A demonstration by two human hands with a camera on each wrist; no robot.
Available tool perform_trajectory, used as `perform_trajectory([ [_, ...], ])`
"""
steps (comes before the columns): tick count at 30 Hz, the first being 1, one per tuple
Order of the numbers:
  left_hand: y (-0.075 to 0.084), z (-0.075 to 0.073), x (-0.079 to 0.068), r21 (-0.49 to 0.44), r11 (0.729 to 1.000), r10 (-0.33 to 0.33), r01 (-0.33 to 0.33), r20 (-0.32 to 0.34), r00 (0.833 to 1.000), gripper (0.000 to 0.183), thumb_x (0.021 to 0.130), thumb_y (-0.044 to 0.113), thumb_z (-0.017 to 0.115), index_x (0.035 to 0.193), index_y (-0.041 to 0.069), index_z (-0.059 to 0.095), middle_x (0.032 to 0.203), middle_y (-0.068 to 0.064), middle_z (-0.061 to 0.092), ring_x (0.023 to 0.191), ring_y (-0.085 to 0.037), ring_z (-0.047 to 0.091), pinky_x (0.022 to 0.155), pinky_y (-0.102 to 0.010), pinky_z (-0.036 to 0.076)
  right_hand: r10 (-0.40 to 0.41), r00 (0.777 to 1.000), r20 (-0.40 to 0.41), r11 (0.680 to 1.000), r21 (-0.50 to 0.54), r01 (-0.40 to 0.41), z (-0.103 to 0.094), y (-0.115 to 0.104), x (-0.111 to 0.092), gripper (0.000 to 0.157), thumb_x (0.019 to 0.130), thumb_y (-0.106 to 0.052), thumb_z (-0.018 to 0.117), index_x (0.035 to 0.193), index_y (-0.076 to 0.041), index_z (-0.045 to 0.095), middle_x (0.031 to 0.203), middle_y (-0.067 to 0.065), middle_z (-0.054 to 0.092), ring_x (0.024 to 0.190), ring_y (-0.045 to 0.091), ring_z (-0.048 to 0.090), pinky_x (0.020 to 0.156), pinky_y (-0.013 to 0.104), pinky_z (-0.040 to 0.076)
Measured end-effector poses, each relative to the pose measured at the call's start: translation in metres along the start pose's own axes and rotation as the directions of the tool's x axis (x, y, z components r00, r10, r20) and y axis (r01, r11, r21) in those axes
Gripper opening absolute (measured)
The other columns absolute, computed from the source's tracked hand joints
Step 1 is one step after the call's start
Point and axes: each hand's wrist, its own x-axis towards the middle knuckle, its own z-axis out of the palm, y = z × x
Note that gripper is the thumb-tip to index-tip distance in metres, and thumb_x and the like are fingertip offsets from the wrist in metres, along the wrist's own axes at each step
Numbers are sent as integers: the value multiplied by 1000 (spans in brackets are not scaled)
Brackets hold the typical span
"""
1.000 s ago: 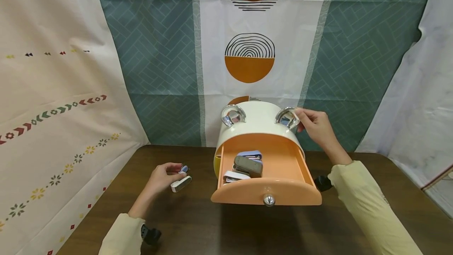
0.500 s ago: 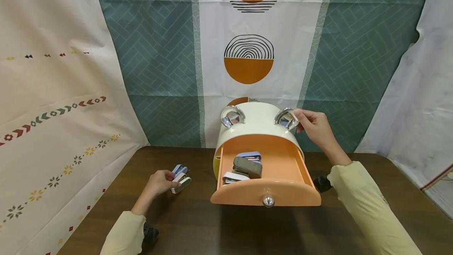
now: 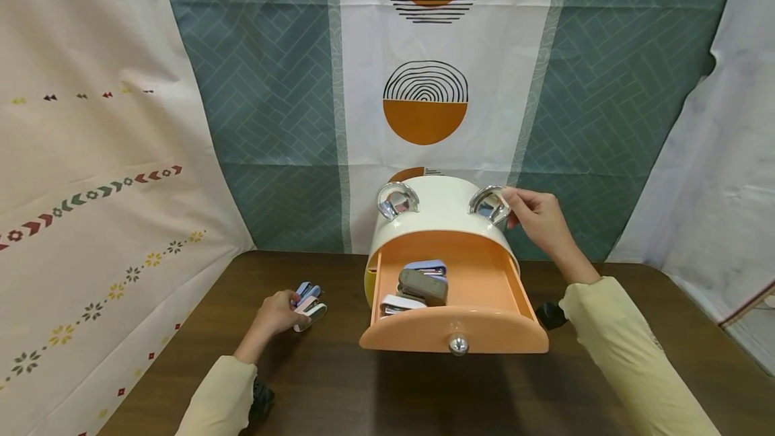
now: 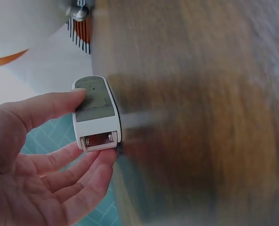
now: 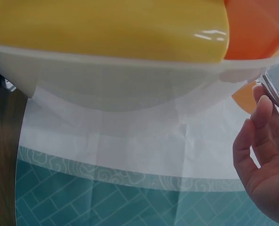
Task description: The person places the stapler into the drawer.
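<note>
My left hand (image 3: 280, 313) pinches a white stapler with a grey-green top (image 4: 96, 106) at the left of the table; the thumb lies on its top, fingers at its other side. Just behind it lies a blue stapler (image 3: 307, 290). My right hand (image 3: 541, 219) holds the edge of the right chrome ring (image 3: 489, 204) on a rounded cream box (image 3: 446, 202). The box's orange drawer (image 3: 484, 328) is pulled out. Inside, at its left, lie a blue stapler (image 3: 428, 266), a grey-brown stapler (image 3: 424, 285) and a white stapler (image 3: 401, 304).
A second chrome ring (image 3: 397, 200) tops the box's left side. The drawer has a silver knob (image 3: 458, 344) and juts over the dark wooden table (image 3: 339, 382). A yellow part (image 5: 106, 30) of the box shows in the right wrist view. Patterned cloth (image 3: 278, 99) hangs behind.
My left hand has drawn back from the blue stapler, uncovering it, and moved onto the white stapler in front. The right hand keeps its hold on the chrome ring.
</note>
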Motion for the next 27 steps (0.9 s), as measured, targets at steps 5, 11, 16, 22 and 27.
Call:
perform_trajectory([
  [5, 0, 0, 0, 5, 1000, -5, 5, -11, 1000, 45, 63, 17, 78, 98, -6, 63, 75, -8, 60, 68, -22, 52, 57, -32, 41, 2, 1000, -5, 1000, -4, -2, 1, -1, -1, 25, 93, -8, 50, 99, 13, 63, 57, 23, 53, 50, 2, 46, 50, 19, 37],
  [11, -1, -4, -4, 17, 1000, -1, 2, -26, 1000, 40, 61, 21, 80, 91, -3, 68, 75, -7, 64, 68, -20, 54, 57, -33, 42, 2, 1000, -1, 1000, 0, -2, 1, -1, -1, 26, 93, -8, 50, 100, 13, 63, 57, 22, 54, 49, 2, 46, 50, 19, 38],
  [16, 5, -13, -8, -28, 1000, 12, -14, -50, 999, 37, 62, 21, 78, 89, -3, 69, 78, -8, 66, 69, -18, 57, 57, -31, 43, -5, 1000, -8, 1000, 1, 5, 0, 0, -1, 25, 93, -7, 50, 101, 13, 63, 57, 22, 54, 49, 1, 47, 52, 19, 40],
  [22, 17, -27, -12, -84, 995, 54, -62, -94, 994, 36, 66, 19, 76, 94, -3, 69, 81, -9, 68, 70, -17, 59, 58, -29, 44, 0, 1000, -9, 1000, -4, 0, 0, -2, -1, 25, 93, -8, 50, 100, 13, 63, 57, 21, 54, 50, 1, 46, 51, 18, 39],
  [27, 29, -40, -16, -122, 985, 108, -123, -126, 986, 36, 68, 19, 76, 97, -1, 68, 82, -9, 68, 69, -15, 58, 58, -28, 44, 5, 1000, -8, 1000, -12, -5, 1, -2, -1, 25, 93, -8, 50, 100, 12, 63, 57, 22, 53, 50, 2, 46, 51, 18, 39],
])
